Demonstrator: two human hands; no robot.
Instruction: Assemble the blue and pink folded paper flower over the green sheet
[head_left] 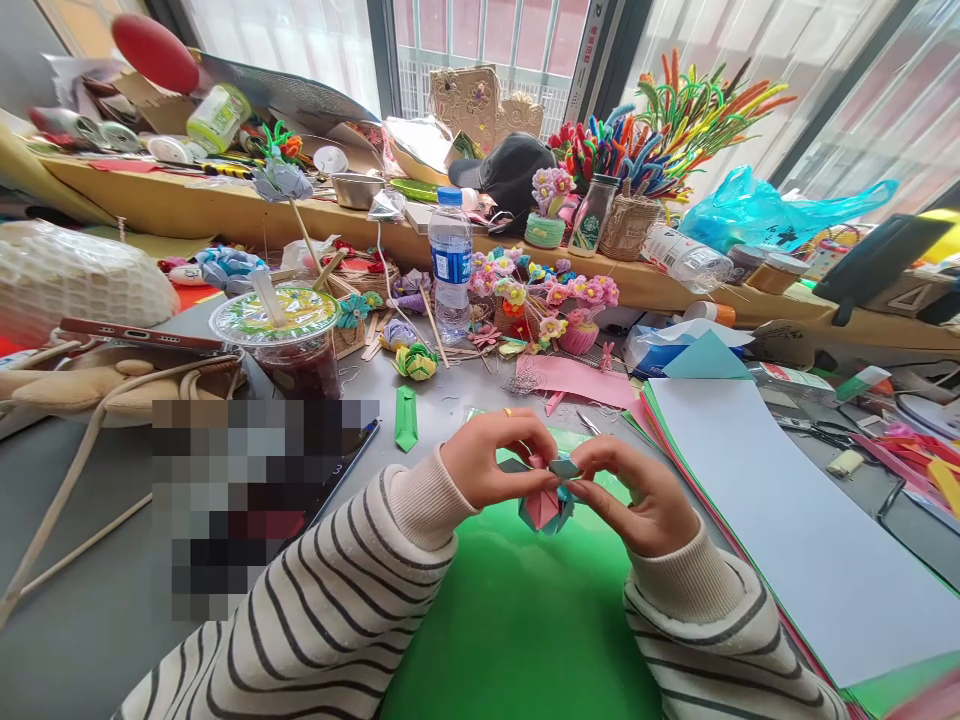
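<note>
Both of my hands meet over a smooth green surface (pixel 525 620), working on a small folded-paper flower (pixel 541 510) in pink and blue. My left hand (pixel 491 460) pinches its left side between thumb and fingers. With thumb and forefinger, my right hand (pixel 641 490) grips the flower's upper right, where a small blue-grey paper petal (pixel 564 467) sticks up. My fingertips hide part of the flower. Left of my hands lies a folded green paper strip (pixel 406 418), and behind it rests a yellow-green paper flower (pixel 416 361).
A stack of coloured paper (pixel 787 510) lies to the right, a lidded drink cup (pixel 277 350) and a blurred-out screen (pixel 262 500) to the left. A water bottle (pixel 450 265) stands behind among craft flowers (pixel 510 285). Scissors (pixel 817 430) lie at the far right.
</note>
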